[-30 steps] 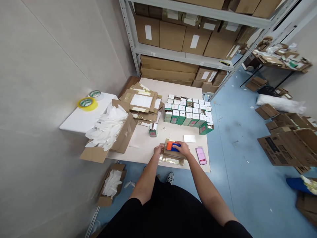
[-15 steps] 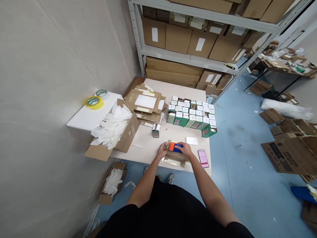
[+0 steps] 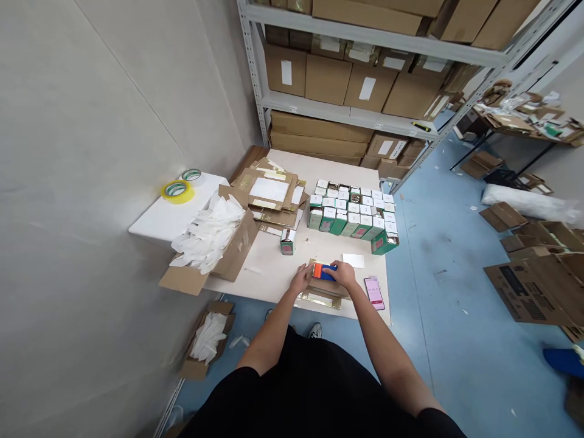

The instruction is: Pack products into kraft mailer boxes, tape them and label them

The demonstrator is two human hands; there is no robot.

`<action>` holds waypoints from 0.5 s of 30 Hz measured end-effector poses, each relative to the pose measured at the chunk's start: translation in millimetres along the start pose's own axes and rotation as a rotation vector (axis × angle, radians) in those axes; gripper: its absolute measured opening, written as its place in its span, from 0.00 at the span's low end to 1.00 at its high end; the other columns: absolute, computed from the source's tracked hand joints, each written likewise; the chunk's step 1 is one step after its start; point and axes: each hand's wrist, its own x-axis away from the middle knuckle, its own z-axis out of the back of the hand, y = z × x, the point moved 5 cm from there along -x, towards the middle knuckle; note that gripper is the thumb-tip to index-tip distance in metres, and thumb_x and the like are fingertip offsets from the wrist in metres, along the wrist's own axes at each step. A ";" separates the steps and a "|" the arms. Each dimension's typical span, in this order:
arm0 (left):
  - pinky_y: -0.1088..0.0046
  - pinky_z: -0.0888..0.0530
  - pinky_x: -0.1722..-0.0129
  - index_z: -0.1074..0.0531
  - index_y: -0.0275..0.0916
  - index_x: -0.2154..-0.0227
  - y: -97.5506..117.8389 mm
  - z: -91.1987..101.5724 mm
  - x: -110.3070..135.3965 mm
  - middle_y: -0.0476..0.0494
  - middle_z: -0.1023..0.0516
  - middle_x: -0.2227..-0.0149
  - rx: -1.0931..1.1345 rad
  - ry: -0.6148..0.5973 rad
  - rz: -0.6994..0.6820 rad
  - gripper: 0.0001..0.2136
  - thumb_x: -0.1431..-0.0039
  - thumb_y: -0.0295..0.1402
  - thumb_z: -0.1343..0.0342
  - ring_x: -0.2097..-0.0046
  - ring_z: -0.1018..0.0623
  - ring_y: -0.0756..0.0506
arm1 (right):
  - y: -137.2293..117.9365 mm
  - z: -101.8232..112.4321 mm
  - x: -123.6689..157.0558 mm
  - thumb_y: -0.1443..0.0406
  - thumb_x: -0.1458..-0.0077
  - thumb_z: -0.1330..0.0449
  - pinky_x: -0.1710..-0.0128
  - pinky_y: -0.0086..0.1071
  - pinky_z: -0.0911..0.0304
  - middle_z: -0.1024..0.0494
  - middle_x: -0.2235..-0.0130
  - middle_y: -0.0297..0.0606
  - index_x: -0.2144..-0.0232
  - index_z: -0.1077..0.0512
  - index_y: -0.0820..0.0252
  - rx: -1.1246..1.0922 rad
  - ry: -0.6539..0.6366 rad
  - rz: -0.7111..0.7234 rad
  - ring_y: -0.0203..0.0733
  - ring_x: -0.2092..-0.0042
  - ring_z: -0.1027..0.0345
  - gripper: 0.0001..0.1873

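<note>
A small brown cardboard box (image 3: 325, 289) lies at the near edge of the table (image 3: 319, 173). My right hand (image 3: 344, 274) is closed on an orange and blue tape dispenser (image 3: 322, 271) pressed onto the top of that box. My left hand (image 3: 302, 279) rests against the left side of the box, fingers curled on it. A single green and white carton (image 3: 287, 241) stands just beyond the hands. A pink phone (image 3: 375, 290) lies to the right of my right hand, and a white card (image 3: 353, 260) sits behind it.
Several green and white cartons (image 3: 352, 212) stand in rows mid-table. Flattened cardboard (image 3: 269, 193) is stacked at the back left. An open box of white bags (image 3: 210, 238) overhangs the left edge. Tape rolls (image 3: 177, 191) sit on a white side table. Shelving (image 3: 360, 67) holds brown boxes; loose boxes litter the blue floor.
The view has shifted slightly. My right hand with the tape dispenser has slid a little across the top of the small box; my left hand stays on the box's left side.
</note>
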 end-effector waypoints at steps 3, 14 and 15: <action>0.61 0.34 0.35 0.33 0.50 0.33 -0.6 4.7 -0.4 0.40 0.47 0.25 -0.146 -0.048 0.048 0.34 0.43 0.32 0.35 0.31 0.34 0.34 | 6.3 2.0 4.6 0.41 0.42 0.37 0.58 0.31 0.35 0.15 0.55 0.43 0.53 0.19 0.53 0.055 -0.041 -0.059 0.49 0.52 0.22 0.27; 0.62 0.35 0.36 0.38 0.55 0.31 5.8 11.2 -1.8 0.41 0.44 0.26 -0.414 -0.105 0.083 0.34 0.39 0.43 0.37 0.30 0.35 0.34 | 12.8 -3.4 10.0 0.44 0.44 0.34 0.59 0.32 0.35 0.16 0.54 0.48 0.54 0.19 0.58 0.071 -0.088 -0.177 0.50 0.52 0.22 0.27; 0.62 0.35 0.36 0.38 0.56 0.31 5.0 11.5 -2.1 0.41 0.43 0.27 -0.427 -0.106 0.089 0.34 0.39 0.43 0.37 0.30 0.35 0.34 | 12.4 -2.5 9.3 0.45 0.44 0.34 0.59 0.32 0.35 0.16 0.54 0.48 0.55 0.19 0.58 0.070 -0.091 -0.176 0.50 0.53 0.22 0.26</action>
